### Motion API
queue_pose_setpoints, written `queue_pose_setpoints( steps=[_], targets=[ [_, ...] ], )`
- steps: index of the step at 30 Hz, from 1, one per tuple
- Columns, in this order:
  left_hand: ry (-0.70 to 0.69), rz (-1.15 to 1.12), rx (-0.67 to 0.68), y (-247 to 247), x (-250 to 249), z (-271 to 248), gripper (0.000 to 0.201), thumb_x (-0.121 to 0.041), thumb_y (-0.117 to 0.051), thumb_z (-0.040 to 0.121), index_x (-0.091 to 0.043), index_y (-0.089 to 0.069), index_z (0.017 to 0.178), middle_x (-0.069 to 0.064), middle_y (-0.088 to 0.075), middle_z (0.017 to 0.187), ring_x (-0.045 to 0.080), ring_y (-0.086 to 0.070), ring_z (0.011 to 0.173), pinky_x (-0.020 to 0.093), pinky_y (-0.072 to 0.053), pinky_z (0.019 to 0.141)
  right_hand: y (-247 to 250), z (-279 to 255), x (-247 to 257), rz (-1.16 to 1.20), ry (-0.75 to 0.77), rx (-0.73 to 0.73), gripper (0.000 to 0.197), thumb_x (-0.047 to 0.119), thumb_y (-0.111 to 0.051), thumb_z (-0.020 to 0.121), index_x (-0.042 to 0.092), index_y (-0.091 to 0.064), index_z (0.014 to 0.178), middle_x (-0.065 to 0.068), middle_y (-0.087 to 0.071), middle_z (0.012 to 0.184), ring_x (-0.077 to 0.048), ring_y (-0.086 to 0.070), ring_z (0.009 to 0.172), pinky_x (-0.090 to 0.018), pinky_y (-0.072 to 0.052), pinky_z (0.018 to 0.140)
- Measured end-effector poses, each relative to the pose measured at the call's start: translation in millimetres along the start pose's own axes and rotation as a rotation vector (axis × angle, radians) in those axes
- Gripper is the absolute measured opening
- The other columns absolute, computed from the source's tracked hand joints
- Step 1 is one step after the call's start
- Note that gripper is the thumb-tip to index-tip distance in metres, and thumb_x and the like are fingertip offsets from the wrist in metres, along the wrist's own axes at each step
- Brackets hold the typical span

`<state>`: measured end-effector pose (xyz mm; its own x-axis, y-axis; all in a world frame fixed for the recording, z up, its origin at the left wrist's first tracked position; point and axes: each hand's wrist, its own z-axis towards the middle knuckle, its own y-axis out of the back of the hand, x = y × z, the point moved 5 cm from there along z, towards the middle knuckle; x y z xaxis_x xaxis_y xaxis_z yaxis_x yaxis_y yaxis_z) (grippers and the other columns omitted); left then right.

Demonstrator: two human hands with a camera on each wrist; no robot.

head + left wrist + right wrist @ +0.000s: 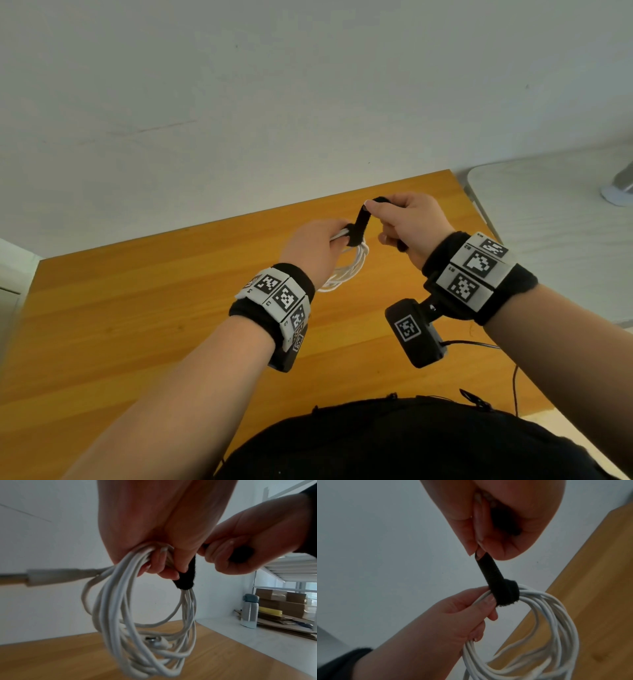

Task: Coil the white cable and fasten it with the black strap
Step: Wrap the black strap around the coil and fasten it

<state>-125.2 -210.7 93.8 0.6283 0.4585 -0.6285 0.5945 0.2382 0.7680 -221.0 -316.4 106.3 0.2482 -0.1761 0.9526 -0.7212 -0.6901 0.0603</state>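
The white cable (346,270) hangs in several loops above the wooden table (137,325). My left hand (317,246) grips the top of the coil (137,615), fingers curled round the bundled strands. The black strap (359,226) is wrapped round the coil (547,615) right beside my left fingers (481,605). Its free tail runs up into my right hand (407,219), which pinches the strap (488,569) taut between thumb and fingers. The strap's wrapped part (186,577) shows under my left thumb. A metal plug end (154,640) lies low in the loops.
The table's far edge meets a white wall (274,85). A pale grey surface (555,219) adjoins the table on the right, with cardboard boxes (283,604) and a grey-white container (249,611) further back. A thin black wire (479,346) trails from my right wrist camera.
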Motion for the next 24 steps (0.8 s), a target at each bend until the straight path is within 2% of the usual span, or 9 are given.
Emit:
queue_pose_setpoints(
  steps=[3, 5, 9, 11, 14, 17, 19, 21, 24],
  targets=[
    [-0.07, -0.017, 0.037, -2.0, -9.7, -1.9, 0.031, -0.019, -0.043, 0.098, -0.027, -0.059, 0.123, -0.001, -0.067, 0.115, 0.019, -0.059, 0.104, 0.036, -0.046, 0.087, 0.4, 4.3, -1.3, 0.039, -0.044, 0.034, 0.017, 0.014, -0.06, 0.089, -0.002, -0.063, 0.091, -0.001, -0.032, 0.056, -0.011, -0.03, 0.041, -0.028, -0.037, 0.051],
    [-0.119, -0.051, 0.051, -1.2, -13.8, -3.2, 0.032, -0.019, -0.043, 0.097, -0.024, -0.059, 0.124, 0.001, -0.067, 0.113, 0.018, -0.059, 0.102, 0.036, -0.046, 0.086, 0.6, 6.2, -3.0, 0.044, -0.083, 0.054, 0.015, 0.013, -0.06, 0.089, -0.002, -0.062, 0.089, -0.002, -0.034, 0.056, -0.009, -0.032, 0.039, -0.026, -0.036, 0.05],
    [-0.194, -0.035, 0.049, 1.1, -18.1, -6.0, 0.023, -0.021, -0.047, 0.093, -0.022, -0.065, 0.108, 0.001, -0.065, 0.085, 0.015, -0.056, 0.075, 0.03, -0.041, 0.062, 2.8, 10.2, -7.4, -0.051, -0.124, 0.112, 0.021, 0.013, -0.064, 0.086, -0.007, -0.063, 0.093, -0.008, -0.04, 0.059, -0.014, -0.036, 0.045, -0.03, -0.034, 0.053],
    [-0.184, -0.041, 0.033, 1.6, -17.1, -7.3, 0.016, -0.025, -0.054, 0.089, -0.024, -0.066, 0.1, -0.007, -0.06, 0.076, 0.009, -0.051, 0.069, 0.023, -0.036, 0.058, 3.8, 11.2, -7.0, -0.114, -0.119, 0.131, 0.023, 0.015, -0.069, 0.082, -0.006, -0.065, 0.091, -0.012, -0.048, 0.065, -0.017, -0.042, 0.053, -0.033, -0.038, 0.06],
    [-0.148, -0.075, 0.004, 2.5, -15.4, -8.7, 0.021, -0.028, -0.065, 0.084, -0.026, -0.065, 0.105, -0.02, -0.052, 0.077, 0.003, -0.049, 0.074, 0.013, -0.034, 0.061, 3.0, 9.0, -5.8, -0.159, -0.127, 0.152, 0.022, 0.017, -0.069, 0.08, 0.0, -0.069, 0.095, -0.014, -0.06, 0.081, -0.019, -0.052, 0.072, -0.032, -0.044, 0.073],
    [-0.138, -0.111, -0.034, 2.8, -18.1, -8.8, 0.027, -0.029, -0.068, 0.083, -0.022, -0.063, 0.108, -0.015, -0.054, 0.083, 0.009, -0.051, 0.08, 0.02, -0.041, 0.068, -0.6, 8.4, -9.8, -0.146, -0.188, 0.176, 0.024, 0.023, -0.067, 0.08, 0.004, -0.068, 0.094, -0.013, -0.06, 0.092, -0.021, -0.055, 0.085, -0.033, -0.046, 0.079],
    [-0.113, -0.174, -0.083, 4.7, -18.5, -8.4, 0.028, -0.028, -0.071, 0.08, -0.022, -0.057, 0.104, -0.01, -0.056, 0.082, 0.01, -0.054, 0.075, 0.02, -0.041, 0.063, -2.1, 9.3, -14.8, -0.095, -0.254, 0.167, 0.034, 0.031, -0.068, 0.07, 0.009, -0.065, 0.096, -0.011, -0.06, 0.098, -0.022, -0.054, 0.092, -0.039, -0.046, 0.09],
    [-0.103, -0.219, -0.108, 6.0, -18.2, -7.8, 0.033, -0.026, -0.072, 0.079, -0.025, -0.052, 0.105, -0.01, -0.057, 0.079, 0.004, -0.055, 0.07, 0.015, -0.038, 0.058, -3.3, 10.4, -17.7, -0.051, -0.278, 0.163, 0.038, 0.032, -0.066, 0.068, 0.01, -0.064, 0.1, -0.01, -0.06, 0.102, -0.023, -0.055, 0.095, -0.043, -0.043, 0.099],
    [-0.137, -0.221, -0.093, 7.0, -20.6, -8.6, 0.041, -0.024, -0.07, 0.081, -0.027, -0.058, 0.121, -0.018, -0.058, 0.086, 0.0, -0.054, 0.076, 0.01, -0.039, 0.064, -4.6, 7.2, -16.5, -0.052, -0.287, 0.162, 0.038, 0.03, -0.064, 0.076, 0.006, -0.065, 0.106, -0.011, -0.062, 0.101, -0.025, -0.057, 0.094, -0.044, -0.045, 0.096]
  ],
)
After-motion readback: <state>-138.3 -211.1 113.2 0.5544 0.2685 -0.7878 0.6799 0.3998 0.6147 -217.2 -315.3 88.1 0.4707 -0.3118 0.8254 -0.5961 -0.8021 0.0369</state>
